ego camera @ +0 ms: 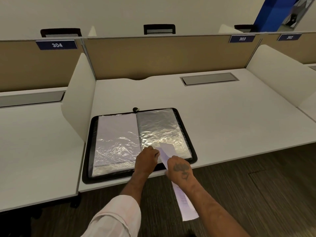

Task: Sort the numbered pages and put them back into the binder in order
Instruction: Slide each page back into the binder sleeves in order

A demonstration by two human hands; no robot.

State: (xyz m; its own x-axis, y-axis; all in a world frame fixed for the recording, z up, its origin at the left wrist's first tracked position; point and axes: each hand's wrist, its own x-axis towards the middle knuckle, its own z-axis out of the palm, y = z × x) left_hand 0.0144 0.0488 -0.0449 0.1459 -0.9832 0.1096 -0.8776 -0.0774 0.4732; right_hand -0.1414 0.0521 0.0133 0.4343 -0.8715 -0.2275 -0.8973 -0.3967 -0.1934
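Note:
A black zip binder (187, 134) lies open near the front edge of the white desk (222, 117), showing two crinkled clear plastic sleeves. The left sleeve (116, 134) holds a white sheet; the right sleeve (160, 127) looks dark behind the plastic. My right hand (179, 168) grips a printed white page (183, 202), seen nearly edge-on, whose top end is at the bottom opening of the right sleeve while its lower end hangs past the desk edge. My left hand (147, 159) pinches the sleeve's lower edge beside the page. The page number is not legible.
White side dividers (80, 100) and a tan back panel (171, 57) enclose the desk. A grey cable hatch (209, 79) is set in the desktop at back right. Labels 304, 303 and 302 mark the booths. Dark floor lies below the desk edge.

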